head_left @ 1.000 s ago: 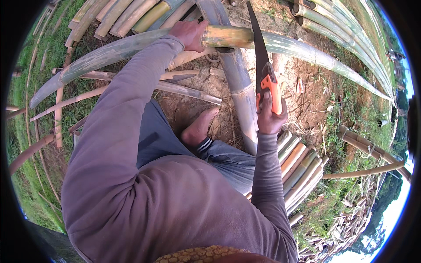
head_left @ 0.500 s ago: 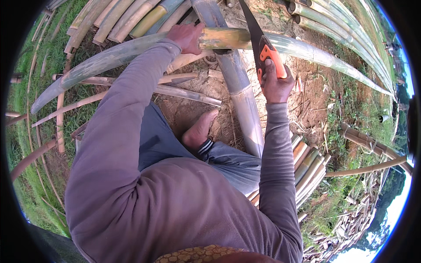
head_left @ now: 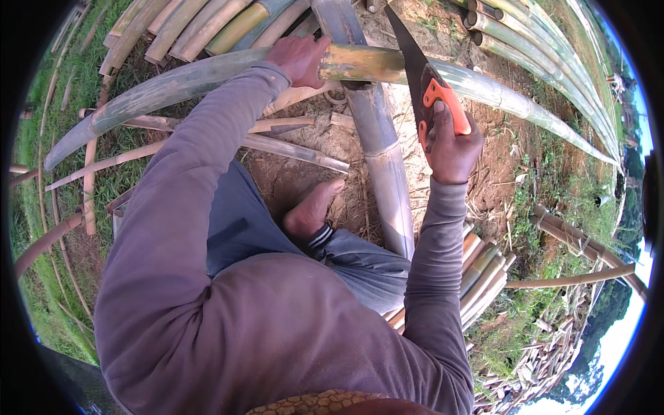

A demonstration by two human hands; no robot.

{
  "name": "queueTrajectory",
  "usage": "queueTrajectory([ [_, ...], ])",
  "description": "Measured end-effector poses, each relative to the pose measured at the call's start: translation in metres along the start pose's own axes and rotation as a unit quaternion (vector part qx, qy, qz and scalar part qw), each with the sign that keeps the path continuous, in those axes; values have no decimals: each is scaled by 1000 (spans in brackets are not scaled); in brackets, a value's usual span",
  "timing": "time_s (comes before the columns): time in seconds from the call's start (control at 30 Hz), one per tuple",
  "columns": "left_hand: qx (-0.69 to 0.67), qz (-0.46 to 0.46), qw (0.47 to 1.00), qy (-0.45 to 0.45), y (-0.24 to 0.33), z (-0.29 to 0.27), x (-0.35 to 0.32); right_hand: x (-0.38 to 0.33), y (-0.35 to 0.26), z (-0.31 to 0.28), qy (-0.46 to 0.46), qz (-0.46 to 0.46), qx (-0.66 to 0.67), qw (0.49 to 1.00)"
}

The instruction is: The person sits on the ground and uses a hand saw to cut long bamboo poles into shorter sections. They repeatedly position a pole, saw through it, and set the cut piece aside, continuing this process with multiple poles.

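Observation:
A long green bamboo pole (head_left: 363,64) lies crosswise in front of me, resting over a thicker grey bamboo pole (head_left: 379,138). My left hand (head_left: 299,59) grips the crosswise pole from above, left of where the two poles cross. In my right hand (head_left: 453,143) is a hand saw (head_left: 413,59) with an orange and black handle, my fingers wrapped round it. Its dark blade points up and away, against the crosswise pole to the right of the crossing. Whether the teeth sit in a cut cannot be made out.
Cut bamboo lengths (head_left: 207,31) are stacked at the far left, and long poles (head_left: 546,55) lie at the far right. Split pieces (head_left: 297,153) lie near my bare foot (head_left: 312,207). Another bamboo stack (head_left: 482,277) is beside my right forearm.
My right hand and the saw have moved a little right and toward me. My left hand keeps its grip on the pole, while the view has shifted slightly.

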State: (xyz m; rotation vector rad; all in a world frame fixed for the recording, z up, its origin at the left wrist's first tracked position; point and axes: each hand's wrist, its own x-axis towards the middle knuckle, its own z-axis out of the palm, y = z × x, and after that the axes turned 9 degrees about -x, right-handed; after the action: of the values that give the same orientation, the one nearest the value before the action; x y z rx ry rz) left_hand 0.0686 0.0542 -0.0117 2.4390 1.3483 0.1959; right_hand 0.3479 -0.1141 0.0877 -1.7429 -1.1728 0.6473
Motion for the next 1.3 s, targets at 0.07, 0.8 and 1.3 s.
queueTrajectory([
  [0.07,-3,-20,1000,-17,-4,-3,-5,8,-38,-9,-64,22,20,998],
  [0.8,36,-16,999,37,9,7,-24,-184,31,-54,86,-25,-21,996],
  [1.3,68,20,990,122,11,23,-31,-105,34,-19,67,28,75,994],
])
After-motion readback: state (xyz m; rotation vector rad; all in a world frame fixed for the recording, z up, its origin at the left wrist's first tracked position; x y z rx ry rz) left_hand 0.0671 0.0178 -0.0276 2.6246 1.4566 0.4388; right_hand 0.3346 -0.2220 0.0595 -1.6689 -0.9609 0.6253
